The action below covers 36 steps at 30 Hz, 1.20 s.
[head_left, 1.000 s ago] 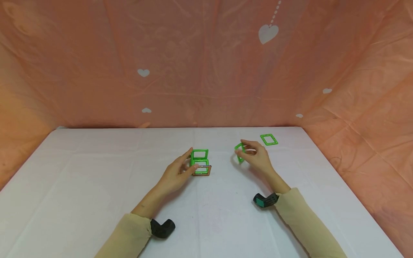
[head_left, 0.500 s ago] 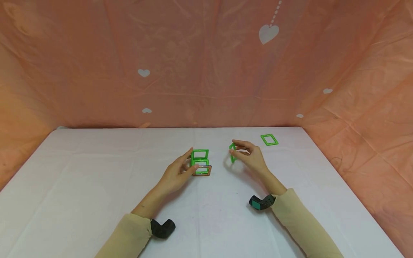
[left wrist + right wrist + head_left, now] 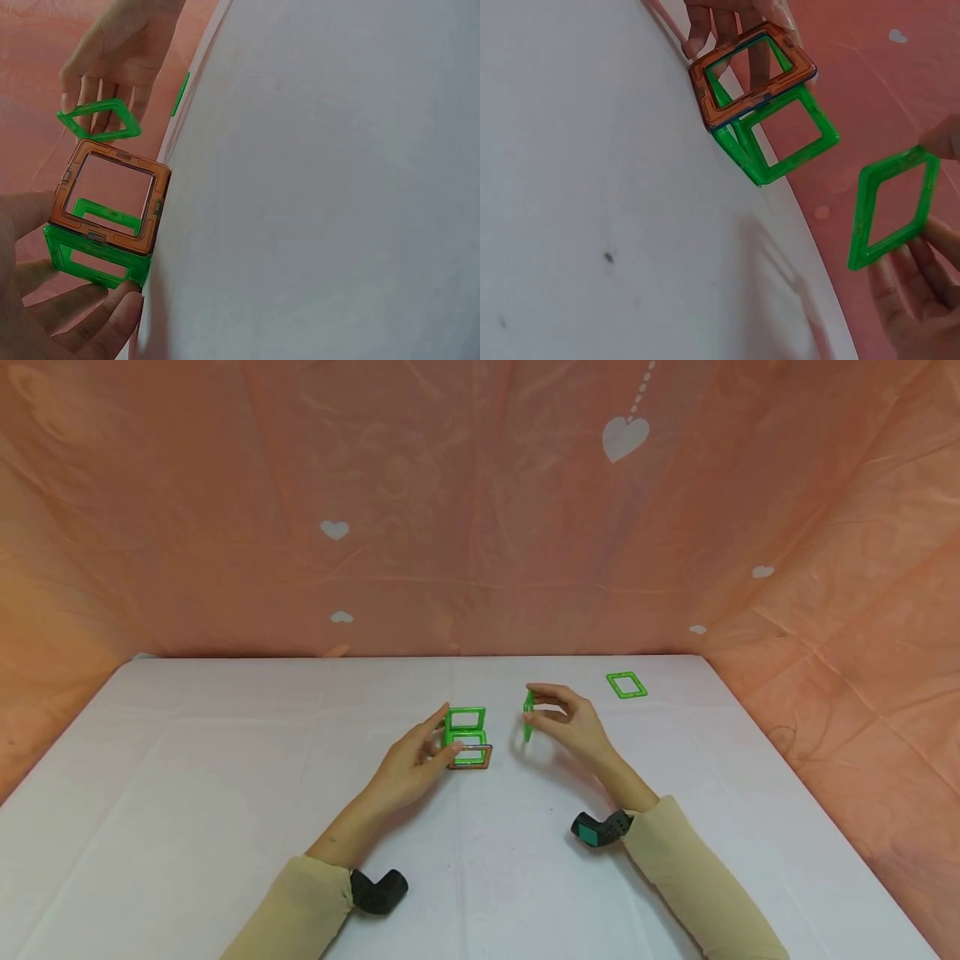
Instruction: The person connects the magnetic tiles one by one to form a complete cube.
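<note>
My left hand grips a small box-like build of magnetic tiles at the middle of the table. An orange square tile forms one face, with green square tiles joined to its edges. Thumb and fingers lie along opposite sides of this build. Just to the right, my right hand pinches a single green square tile between thumb and fingers. That tile is held upright, nearly edge-on in the head view, and a gap separates it from the build.
Another green square tile lies flat near the back right of the white-covered table. Behind the table hangs an orange cloth with pale hearts, and more cloth rises along both sides. Each wrist wears a black device.
My right hand has moved left toward the build, turning its green tile until it stands nearly edge-on to the head view. The left hand and its build have stayed in place.
</note>
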Available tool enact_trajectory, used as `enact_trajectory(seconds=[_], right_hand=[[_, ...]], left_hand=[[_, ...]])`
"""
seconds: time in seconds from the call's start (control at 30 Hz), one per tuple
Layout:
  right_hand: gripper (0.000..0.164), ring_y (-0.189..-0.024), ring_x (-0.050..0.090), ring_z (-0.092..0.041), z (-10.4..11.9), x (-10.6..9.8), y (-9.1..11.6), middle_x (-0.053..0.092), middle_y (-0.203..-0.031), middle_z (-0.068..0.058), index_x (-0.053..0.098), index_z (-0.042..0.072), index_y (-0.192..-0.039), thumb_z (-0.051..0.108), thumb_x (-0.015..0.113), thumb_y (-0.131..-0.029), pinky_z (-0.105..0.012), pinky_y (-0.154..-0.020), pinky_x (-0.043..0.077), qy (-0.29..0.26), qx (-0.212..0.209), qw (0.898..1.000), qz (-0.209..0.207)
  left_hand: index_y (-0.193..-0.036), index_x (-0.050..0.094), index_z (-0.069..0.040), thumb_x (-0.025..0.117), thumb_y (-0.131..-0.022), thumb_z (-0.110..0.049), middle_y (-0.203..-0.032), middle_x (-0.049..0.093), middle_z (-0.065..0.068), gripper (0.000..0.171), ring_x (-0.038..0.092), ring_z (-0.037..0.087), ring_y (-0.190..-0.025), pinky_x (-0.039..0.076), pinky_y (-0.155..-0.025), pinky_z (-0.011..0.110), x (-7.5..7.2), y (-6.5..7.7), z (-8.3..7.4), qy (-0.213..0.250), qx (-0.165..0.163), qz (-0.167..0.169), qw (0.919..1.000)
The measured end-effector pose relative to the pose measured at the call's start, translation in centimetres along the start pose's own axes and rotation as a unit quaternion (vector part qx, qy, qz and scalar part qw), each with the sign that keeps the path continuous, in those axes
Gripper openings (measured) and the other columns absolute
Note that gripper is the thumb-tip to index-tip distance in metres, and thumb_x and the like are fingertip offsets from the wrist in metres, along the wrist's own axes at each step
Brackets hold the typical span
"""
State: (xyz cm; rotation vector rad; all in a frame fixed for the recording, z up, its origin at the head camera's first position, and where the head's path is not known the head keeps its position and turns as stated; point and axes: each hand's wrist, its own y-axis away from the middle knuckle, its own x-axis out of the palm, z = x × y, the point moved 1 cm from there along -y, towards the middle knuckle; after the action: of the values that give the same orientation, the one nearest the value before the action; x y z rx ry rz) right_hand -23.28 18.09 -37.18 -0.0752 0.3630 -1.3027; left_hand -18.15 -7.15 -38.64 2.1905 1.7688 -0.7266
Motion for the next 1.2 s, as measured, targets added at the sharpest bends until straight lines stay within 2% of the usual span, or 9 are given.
enact_trajectory(seconds=[0.27,0.5,0.7,0.83,1.07,1.2], right_hand=[[0.051,-0.104,0.056,-0.005,-0.1,0.7,-0.2,0.044,-0.131,-0.036,0.048,-0.014,-0.13,-0.01,0.064,-0.082,-0.021,-0.089,0.05,-0.021,-0.007,0.999,0.042],[0.051,-0.108,0.055,-0.005,-0.5,0.9,-0.4,0.046,-0.131,-0.036,0.048,-0.014,-0.129,-0.012,0.064,-0.081,-0.037,-0.099,0.046,-0.016,-0.027,0.998,0.059],[0.053,-0.11,0.054,-0.007,-0.4,1.3,-0.5,0.044,-0.13,-0.039,0.045,-0.017,-0.13,-0.012,0.064,-0.081,-0.038,-0.101,0.044,-0.025,-0.042,0.997,0.067],[0.054,-0.115,0.053,-0.015,-0.3,1.7,-0.5,0.043,-0.131,-0.038,0.044,-0.017,-0.131,-0.014,0.063,-0.08,-0.039,-0.102,0.043,-0.023,-0.047,0.995,0.083],[0.057,-0.123,0.047,-0.043,-0.7,2.1,-0.5,0.046,-0.131,-0.033,0.045,-0.014,-0.131,-0.016,0.066,-0.077,-0.042,-0.104,0.041,0.016,-0.056,0.993,0.105],[0.058,-0.122,0.048,-0.046,-0.8,2.3,-0.5,0.045,-0.132,-0.035,0.045,-0.014,-0.13,-0.016,0.066,-0.077,-0.043,-0.103,0.042,0.013,-0.056,0.992,0.116]], left_hand=[[-0.151,0.03,-0.008,0.061,-0.095,-0.021,-0.141,0.049,0.021,0.065,0.062,0.017,-0.088,0.048,-0.077,0.031,0.0,0.0,0.0,0.007,0.01,0.004,0.9999],[-0.15,0.031,-0.008,0.061,-0.095,-0.021,-0.14,0.05,0.021,0.064,0.06,0.016,-0.086,0.047,-0.074,0.03,0.0,0.0,-0.1,0.002,0.01,-0.001,0.9999],[-0.15,0.031,-0.007,0.061,-0.095,-0.021,-0.139,0.051,0.022,0.064,0.06,0.017,-0.086,0.047,-0.075,0.03,0.0,0.1,-0.1,-0.005,0.01,-0.004,0.9999],[-0.15,0.031,-0.006,0.061,-0.095,-0.021,-0.139,0.051,0.022,0.064,0.061,0.019,-0.087,0.047,-0.075,0.03,-0.2,0.1,-0.1,-0.005,0.011,-0.003,0.9999],[-0.15,0.031,-0.008,0.06,-0.095,-0.022,-0.14,0.05,0.021,0.064,0.061,0.019,-0.089,0.048,-0.076,0.031,-0.1,0.0,-0.2,0.0,0.009,0.003,1.0],[-0.15,0.031,-0.01,0.061,-0.095,-0.022,-0.14,0.051,0.019,0.064,0.059,0.018,-0.087,0.048,-0.076,0.031,0.0,0.0,-0.2,-0.004,0.0,0.0,1.0]])
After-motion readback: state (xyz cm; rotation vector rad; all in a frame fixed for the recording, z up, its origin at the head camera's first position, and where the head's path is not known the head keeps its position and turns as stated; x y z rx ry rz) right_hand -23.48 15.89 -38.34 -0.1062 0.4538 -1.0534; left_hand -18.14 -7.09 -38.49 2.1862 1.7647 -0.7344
